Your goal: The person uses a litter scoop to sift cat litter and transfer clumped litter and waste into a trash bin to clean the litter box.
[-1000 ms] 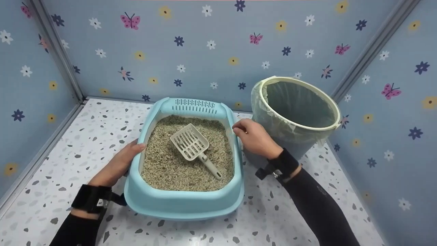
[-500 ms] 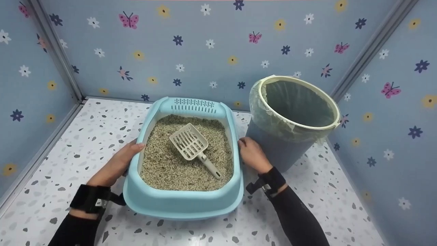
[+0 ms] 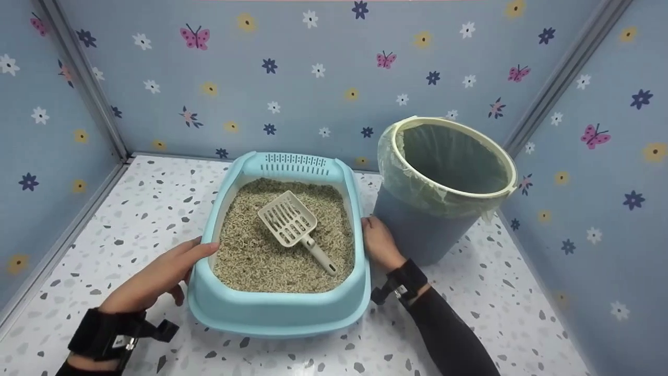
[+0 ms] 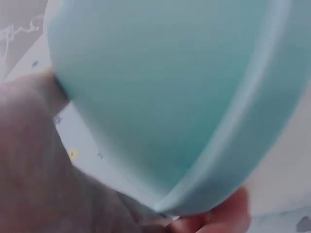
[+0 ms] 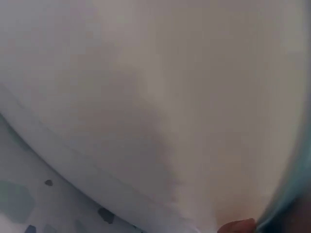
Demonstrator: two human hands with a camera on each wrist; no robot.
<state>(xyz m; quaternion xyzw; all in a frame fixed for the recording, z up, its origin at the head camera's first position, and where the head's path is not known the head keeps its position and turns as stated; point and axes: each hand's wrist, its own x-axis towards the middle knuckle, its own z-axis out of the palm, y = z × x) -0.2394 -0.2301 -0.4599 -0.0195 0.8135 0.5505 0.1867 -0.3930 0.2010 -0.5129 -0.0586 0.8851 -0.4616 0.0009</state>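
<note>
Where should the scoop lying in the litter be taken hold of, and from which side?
Probably by its handle, coming from above on the near right. The scoop lies flat on the litter with the handle end pointing toward the right hand, and the slotted bowl lies farther away.

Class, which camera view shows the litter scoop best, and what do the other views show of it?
The head view. There the whole litter scoop lies on the litter inside the blue litter box, slotted blade and handle both visible. Neither wrist view shows the scoop: the left wrist view shows only the box's blue outer wall close up, the right wrist view a blurred pale surface.
</note>
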